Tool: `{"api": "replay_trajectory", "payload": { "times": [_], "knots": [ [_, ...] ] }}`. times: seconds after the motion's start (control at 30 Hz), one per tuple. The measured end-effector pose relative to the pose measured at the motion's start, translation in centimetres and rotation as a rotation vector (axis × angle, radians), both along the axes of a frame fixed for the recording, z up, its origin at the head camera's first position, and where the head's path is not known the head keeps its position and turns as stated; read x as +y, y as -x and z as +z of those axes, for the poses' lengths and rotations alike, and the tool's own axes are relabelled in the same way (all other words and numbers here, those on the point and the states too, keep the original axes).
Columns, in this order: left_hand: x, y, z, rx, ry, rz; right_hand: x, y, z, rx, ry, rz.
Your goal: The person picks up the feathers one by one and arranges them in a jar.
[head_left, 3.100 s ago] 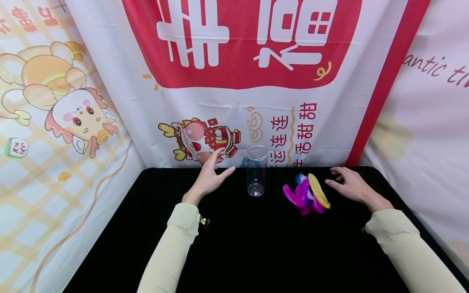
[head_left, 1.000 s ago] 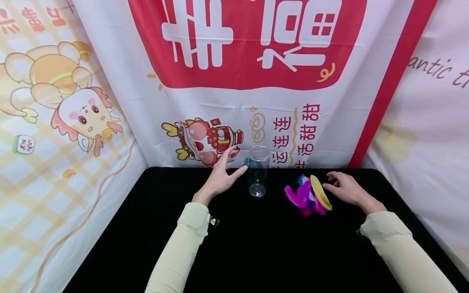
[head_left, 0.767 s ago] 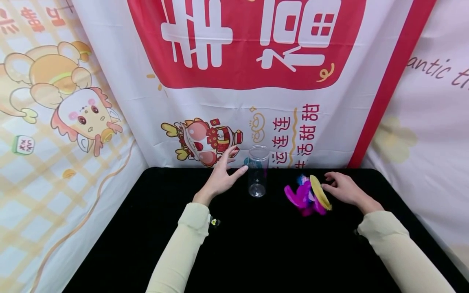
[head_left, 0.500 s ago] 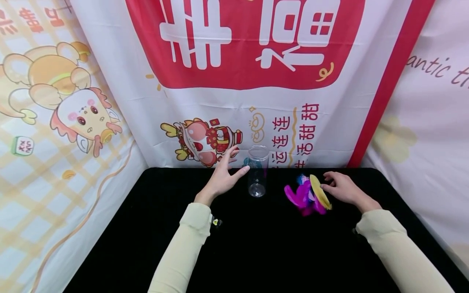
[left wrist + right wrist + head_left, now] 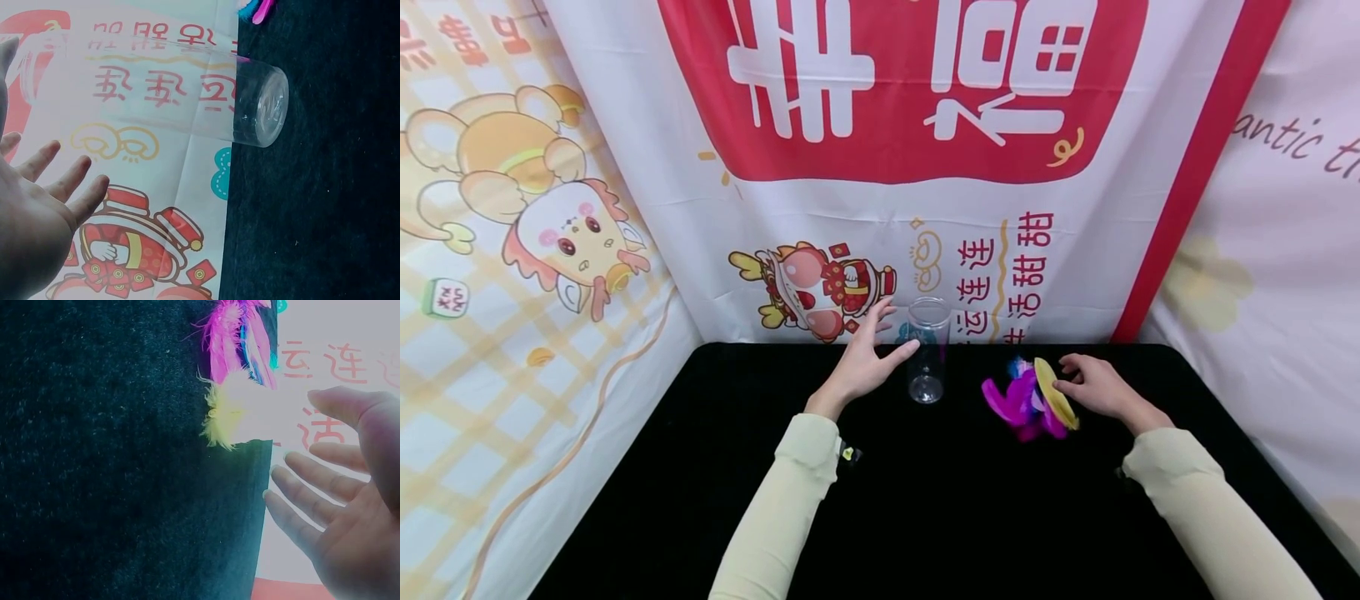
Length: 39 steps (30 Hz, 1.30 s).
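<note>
Clear plastic-looking cylinder (image 5: pixel 928 367), probably light, slippery; grasp mid-wall; beside spread left hand (image 5: pixel 861 365). Magenta-yellow feathers (image 5: pixel 1021 398): beside spread right hand (image 5: pixel 1101 387).

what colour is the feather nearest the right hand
Yellow; that feather shows best in the head view, as the right wrist view partly washes it out.

I am holding my left hand (image 5: pixel 863 363) just beside a clear, upright cylinder (image 5: pixel 927 367), its thumb overlapping the near edge, while my right hand (image 5: pixel 1099 388) is hovering by a yellow feather (image 5: pixel 1056 397) at the side of a loose bunch of magenta and blue feathers (image 5: pixel 1021 402); I cannot tell whether either is touching. The cylinder and feathers are resting on a black surface (image 5: pixel 970 517), and behind them a red-and-white cloth (image 5: pixel 850 202) is hanging with its lettering turned sideways.
</note>
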<state>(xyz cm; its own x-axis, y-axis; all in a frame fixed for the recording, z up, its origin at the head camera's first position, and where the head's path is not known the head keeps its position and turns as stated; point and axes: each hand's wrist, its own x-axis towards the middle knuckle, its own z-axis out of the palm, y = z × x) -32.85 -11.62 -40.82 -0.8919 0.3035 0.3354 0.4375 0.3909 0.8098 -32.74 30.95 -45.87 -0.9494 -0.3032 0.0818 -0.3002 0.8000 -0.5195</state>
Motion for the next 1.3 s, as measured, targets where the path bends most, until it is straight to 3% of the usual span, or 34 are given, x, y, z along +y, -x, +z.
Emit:
{"api": "replay_trajectory", "payload": {
  "times": [0.6,1.0,1.3],
  "knots": [
    [0.9,0.5,-0.1,0.001,-0.014,-0.020,0.0,0.7,-0.2,-0.015,-0.017,-0.012],
    [1.6,0.8,-0.5,-0.025,0.006,-0.010,0.2,1.4,-0.5,-0.021,-0.030,-0.010],
    [2.4,1.1,-0.6,-0.001,0.051,0.016,0.2,1.7,-0.8,-0.055,-0.046,-0.011]
  ]
}}
